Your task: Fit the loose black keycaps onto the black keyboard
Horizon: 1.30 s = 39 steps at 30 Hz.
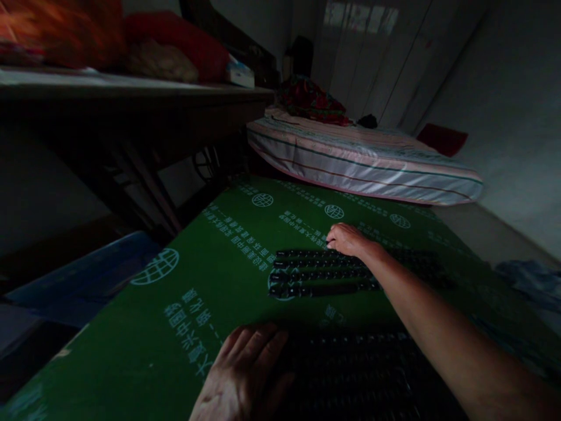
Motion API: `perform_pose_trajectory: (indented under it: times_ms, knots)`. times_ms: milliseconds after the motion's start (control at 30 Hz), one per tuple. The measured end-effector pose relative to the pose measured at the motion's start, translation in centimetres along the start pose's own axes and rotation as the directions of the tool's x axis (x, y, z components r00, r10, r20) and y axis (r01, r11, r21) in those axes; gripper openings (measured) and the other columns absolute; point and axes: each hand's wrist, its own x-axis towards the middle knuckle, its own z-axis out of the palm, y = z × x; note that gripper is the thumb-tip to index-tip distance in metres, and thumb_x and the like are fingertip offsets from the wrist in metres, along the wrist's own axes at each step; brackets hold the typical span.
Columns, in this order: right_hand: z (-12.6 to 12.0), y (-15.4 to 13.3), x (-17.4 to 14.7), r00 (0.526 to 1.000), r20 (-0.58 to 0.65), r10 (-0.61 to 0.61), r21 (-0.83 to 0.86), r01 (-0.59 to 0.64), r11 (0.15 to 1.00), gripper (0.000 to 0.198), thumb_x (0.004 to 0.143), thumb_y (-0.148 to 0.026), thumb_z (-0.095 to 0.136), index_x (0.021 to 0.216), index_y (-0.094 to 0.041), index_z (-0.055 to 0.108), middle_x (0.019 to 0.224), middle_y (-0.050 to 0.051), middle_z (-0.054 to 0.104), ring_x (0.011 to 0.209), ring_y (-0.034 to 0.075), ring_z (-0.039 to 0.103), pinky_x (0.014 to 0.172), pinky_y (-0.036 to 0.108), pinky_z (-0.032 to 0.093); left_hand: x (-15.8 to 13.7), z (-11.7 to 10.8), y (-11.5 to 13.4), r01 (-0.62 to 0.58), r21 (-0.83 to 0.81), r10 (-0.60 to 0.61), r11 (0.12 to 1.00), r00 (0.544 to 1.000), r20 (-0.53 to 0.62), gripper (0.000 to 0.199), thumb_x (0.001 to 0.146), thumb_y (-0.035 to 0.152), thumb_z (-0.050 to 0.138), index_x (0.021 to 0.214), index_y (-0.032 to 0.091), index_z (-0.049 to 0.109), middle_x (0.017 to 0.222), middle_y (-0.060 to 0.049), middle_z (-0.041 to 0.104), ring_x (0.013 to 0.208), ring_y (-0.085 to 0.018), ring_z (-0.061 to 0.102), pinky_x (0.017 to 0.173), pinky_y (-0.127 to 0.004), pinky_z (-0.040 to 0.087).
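Observation:
On the green board (210,304), small black keycaps (322,275) are laid out in rows, some partly hidden behind my right forearm. At the far side of these rows, my right hand (347,238) pinches a small dark keycap (328,242) between thumb and fingertips. Nearer to me lies a black keyboard (350,362), deep in shadow, so its detail is hard to make out. My left hand (248,365) rests at the keyboard's left end, fingers stretched out and touching it.
A table with an iron frame (144,175) stands at the left, carrying a red bag (175,41) and an orange bag (65,29). Beyond the board is a bed with a striped sheet (372,158). Blue material (87,280) lies lower left; crumpled cloth (530,283) is at right.

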Motion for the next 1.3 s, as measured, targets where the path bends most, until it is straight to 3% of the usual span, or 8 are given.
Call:
perform_pose_trajectory:
  times_ms: [267,433,567,633,700,900,1300]
  knots:
    - [-0.1,0.0,-0.2,0.997,-0.065,-0.032,-0.007,0.031,0.999,0.01,0.076,-0.027,0.068,0.082,-0.021,0.073,0.095,0.006,0.069,0.097,0.019,0.061,0.082,0.025,0.042,0.1,-0.3,0.3,0.037,-0.036,-0.036,0.999,0.999,0.036,0.036,0.085,0.038,0.053,0.116,0.021,0.058,0.106,-0.007,0.068,0.091,-0.022,0.063,0.077,-0.039,0.055]
    - [-0.8,-0.6,-2.1,0.983,-0.143,-0.118,0.022,0.123,0.992,0.011,0.08,-0.022,0.063,0.082,-0.018,0.072,0.1,0.007,0.067,0.102,0.02,0.057,0.089,0.03,0.043,0.2,-0.3,0.8,0.094,-0.126,-0.084,0.988,0.993,0.088,0.035,0.086,0.035,0.051,0.117,0.018,0.058,0.109,-0.01,0.065,0.094,-0.023,0.06,0.082,-0.042,0.051]
    - [-0.8,-3.2,-6.6,0.906,-0.313,-0.286,0.059,0.319,0.946,0.012,0.081,-0.02,0.061,0.085,-0.019,0.072,0.102,0.006,0.067,0.109,0.021,0.054,0.097,0.037,0.042,0.3,-0.4,1.1,0.116,-0.172,-0.093,0.978,0.986,0.138,0.036,0.087,0.037,0.05,0.117,0.017,0.058,0.111,-0.01,0.064,0.096,-0.023,0.059,0.086,-0.044,0.049]
    - [-0.4,-5.2,-9.7,0.836,-0.41,-0.365,0.084,0.433,0.897,0.011,0.081,-0.019,0.06,0.085,-0.018,0.071,0.103,0.007,0.066,0.111,0.022,0.053,0.099,0.041,0.042,0.3,-0.4,1.1,0.131,-0.178,-0.105,0.975,0.983,0.151,0.037,0.087,0.038,0.05,0.117,0.018,0.058,0.112,-0.01,0.063,0.097,-0.024,0.058,0.087,-0.045,0.047]
    - [0.2,-7.3,-12.7,0.812,-0.433,-0.39,0.098,0.473,0.876,0.011,0.082,-0.019,0.06,0.087,-0.017,0.07,0.108,0.008,0.064,0.116,0.023,0.05,0.1,0.042,0.043,0.2,-0.3,1.2,0.136,-0.181,-0.107,0.974,0.982,0.158,0.037,0.087,0.038,0.05,0.117,0.018,0.057,0.113,-0.01,0.063,0.097,-0.024,0.058,0.088,-0.045,0.046]
    - [2.7,-11.6,-18.1,0.842,-0.408,-0.352,0.095,0.423,0.901,0.011,0.085,-0.015,0.056,0.085,-0.014,0.066,0.115,0.012,0.062,0.123,0.024,0.045,0.101,0.041,0.043,0.3,-0.3,1.4,0.156,-0.199,-0.117,0.967,0.974,0.193,0.04,0.086,0.04,0.051,0.119,0.017,0.056,0.113,-0.01,0.062,0.098,-0.024,0.056,0.089,-0.044,0.043]
    - [4.7,-12.3,-19.6,0.829,-0.458,-0.321,0.007,0.364,0.931,0.016,0.085,-0.014,0.052,0.092,-0.013,0.067,0.114,0.015,0.063,0.119,0.026,0.048,0.097,0.044,0.046,0.4,-0.5,1.7,0.168,-0.23,-0.121,0.958,0.971,0.204,0.04,0.087,0.039,0.05,0.118,0.015,0.055,0.108,-0.01,0.063,0.098,-0.023,0.056,0.091,-0.042,0.04]
